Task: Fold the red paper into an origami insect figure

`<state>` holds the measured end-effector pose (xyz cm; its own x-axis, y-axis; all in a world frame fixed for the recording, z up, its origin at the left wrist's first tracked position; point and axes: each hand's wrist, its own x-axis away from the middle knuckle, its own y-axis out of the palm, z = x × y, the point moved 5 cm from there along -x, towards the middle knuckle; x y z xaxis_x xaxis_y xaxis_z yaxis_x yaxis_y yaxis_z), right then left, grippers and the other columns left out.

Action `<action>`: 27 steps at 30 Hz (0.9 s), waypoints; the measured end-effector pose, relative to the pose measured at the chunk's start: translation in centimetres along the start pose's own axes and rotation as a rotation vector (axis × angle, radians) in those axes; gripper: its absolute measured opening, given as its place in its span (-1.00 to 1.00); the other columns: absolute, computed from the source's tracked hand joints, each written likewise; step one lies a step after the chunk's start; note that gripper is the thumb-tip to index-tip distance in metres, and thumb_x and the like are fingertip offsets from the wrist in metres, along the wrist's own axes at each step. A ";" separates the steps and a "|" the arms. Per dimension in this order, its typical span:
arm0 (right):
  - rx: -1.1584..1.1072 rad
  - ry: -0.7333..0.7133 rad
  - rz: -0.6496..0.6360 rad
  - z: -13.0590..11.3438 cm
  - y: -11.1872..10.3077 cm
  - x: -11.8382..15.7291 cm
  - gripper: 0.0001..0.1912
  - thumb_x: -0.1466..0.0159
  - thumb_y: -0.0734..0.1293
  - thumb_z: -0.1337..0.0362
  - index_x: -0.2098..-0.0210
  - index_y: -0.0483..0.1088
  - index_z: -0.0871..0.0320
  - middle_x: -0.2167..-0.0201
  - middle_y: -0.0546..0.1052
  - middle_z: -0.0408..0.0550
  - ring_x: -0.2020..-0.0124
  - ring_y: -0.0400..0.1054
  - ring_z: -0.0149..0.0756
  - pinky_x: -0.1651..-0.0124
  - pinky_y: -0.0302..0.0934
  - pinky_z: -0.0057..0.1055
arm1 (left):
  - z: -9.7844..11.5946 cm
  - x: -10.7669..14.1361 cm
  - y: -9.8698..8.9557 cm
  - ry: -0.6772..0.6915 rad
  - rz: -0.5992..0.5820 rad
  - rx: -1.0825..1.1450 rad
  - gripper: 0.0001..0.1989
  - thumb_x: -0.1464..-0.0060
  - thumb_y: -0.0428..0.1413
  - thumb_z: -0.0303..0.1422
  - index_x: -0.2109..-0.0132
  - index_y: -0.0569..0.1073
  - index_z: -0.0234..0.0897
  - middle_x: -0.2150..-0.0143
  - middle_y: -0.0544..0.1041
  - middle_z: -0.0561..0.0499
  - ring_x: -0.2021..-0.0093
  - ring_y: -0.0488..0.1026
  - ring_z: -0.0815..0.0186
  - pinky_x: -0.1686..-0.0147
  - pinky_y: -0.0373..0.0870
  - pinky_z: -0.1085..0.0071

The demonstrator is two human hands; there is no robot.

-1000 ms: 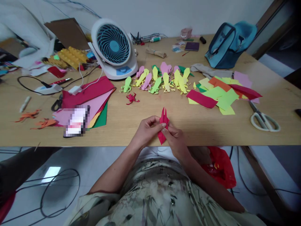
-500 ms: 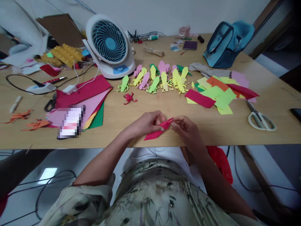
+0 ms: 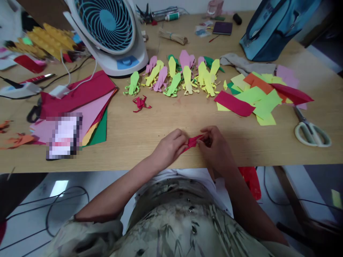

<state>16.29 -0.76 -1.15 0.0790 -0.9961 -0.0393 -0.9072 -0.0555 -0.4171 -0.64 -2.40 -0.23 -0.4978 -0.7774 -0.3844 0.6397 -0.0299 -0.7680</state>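
A folded red paper strip point(image 3: 193, 141) is held between my two hands, just above the table's front edge. My left hand point(image 3: 171, 147) pinches its left part, and the fingers cover much of it. At the strip's right end my right hand point(image 3: 213, 144) grips with thumb and fingertips. Beyond them lies a small red folded paper figure point(image 3: 140, 103). Several yellow, green and pink folded figures point(image 3: 188, 80) stand close together farther back. To the right rests a pile of cut paper pieces point(image 3: 249, 96), with a red piece point(image 3: 234, 104) at its near left side.
White-handled scissors point(image 3: 312, 134) lie at the right. A white fan point(image 3: 112, 32) and a blue bag point(image 3: 270, 32) stand at the back. On the left are coloured sheets point(image 3: 77, 96) under a blurred phone point(image 3: 64, 137), a power strip point(image 3: 23, 89) and orange figures point(image 3: 20, 140).
The view has shifted closer to the table. My left hand has moved along the red strip towards my right hand and now covers its lower left end.
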 end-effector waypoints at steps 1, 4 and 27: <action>0.015 0.002 -0.006 0.0 0.0 0.0 -0.69 -0.15 0.34 0.30 0.11 0.27 0.09 0.44 0.46 -0.18 0.40 0.39 -0.28 0.32 0.25 -0.33 | 0.3 0.6 0.2 0.025 -0.011 -0.040 -0.83 -0.35 0.00 -0.39 0.13 0.48 -0.34 0.14 0.51 -0.13 0.12 0.47 0.28 0.13 0.46 0.36; 0.051 0.003 -0.027 0.0 0.0 -0.1 -0.72 -0.18 0.32 0.31 0.10 0.29 0.09 0.42 0.47 -0.16 0.39 0.40 -0.27 0.31 0.25 -0.32 | 1.0 2.3 0.3 0.095 -0.035 -0.124 -0.78 -0.38 -0.05 -0.44 -0.03 0.46 -0.36 0.02 0.55 -0.15 0.00 0.50 0.26 0.01 0.49 0.33; 0.639 -0.099 -0.677 -3.0 0.8 -4.5 -0.90 -0.18 0.36 0.27 0.41 0.53 0.12 0.46 0.57 -0.10 0.41 0.37 -0.30 0.39 0.03 -0.40 | 1.7 4.0 0.3 0.186 -0.267 -0.328 -0.52 -0.35 -0.07 -0.45 -0.37 0.21 -0.42 -0.20 0.46 -0.24 -0.25 0.34 0.07 -0.18 0.39 0.12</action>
<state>13.92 3.49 1.42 0.5691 -0.7534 0.3296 -0.2578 -0.5440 -0.7985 -1.49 -6.60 -1.13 -0.7355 -0.6430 -0.2136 0.2708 0.0100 -0.9626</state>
